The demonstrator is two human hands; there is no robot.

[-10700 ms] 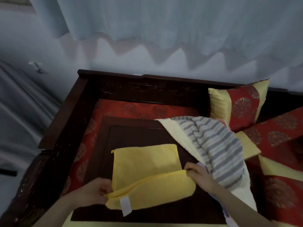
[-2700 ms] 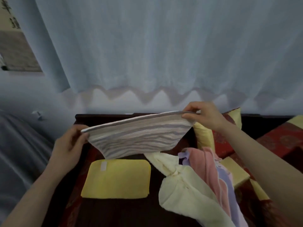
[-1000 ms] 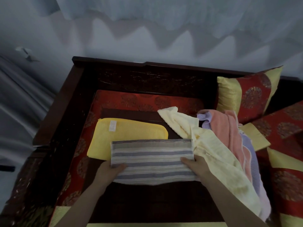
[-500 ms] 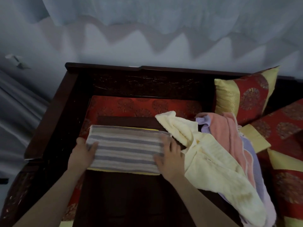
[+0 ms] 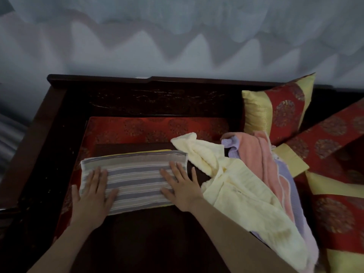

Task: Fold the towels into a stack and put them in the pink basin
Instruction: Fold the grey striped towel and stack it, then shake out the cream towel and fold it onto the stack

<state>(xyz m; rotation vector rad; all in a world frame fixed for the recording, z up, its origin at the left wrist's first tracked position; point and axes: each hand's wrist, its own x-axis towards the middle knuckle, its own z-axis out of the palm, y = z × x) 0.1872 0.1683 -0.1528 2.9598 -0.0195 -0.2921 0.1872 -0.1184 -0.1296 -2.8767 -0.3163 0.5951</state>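
I see matt woven cloth on the striped towel point(image 5: 136, 180), glossy brocade cushion point(image 5: 279, 107), dark polished wood frame point(image 5: 149, 81).

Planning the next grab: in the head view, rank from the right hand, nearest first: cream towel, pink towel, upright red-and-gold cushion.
1. cream towel, just right of the right hand.
2. pink towel, farther right, behind it.
3. upright cushion, far back right.

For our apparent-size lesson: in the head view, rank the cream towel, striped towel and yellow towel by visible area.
1. cream towel, spread loose
2. striped towel, folded
3. yellow towel, only a thin edge showing
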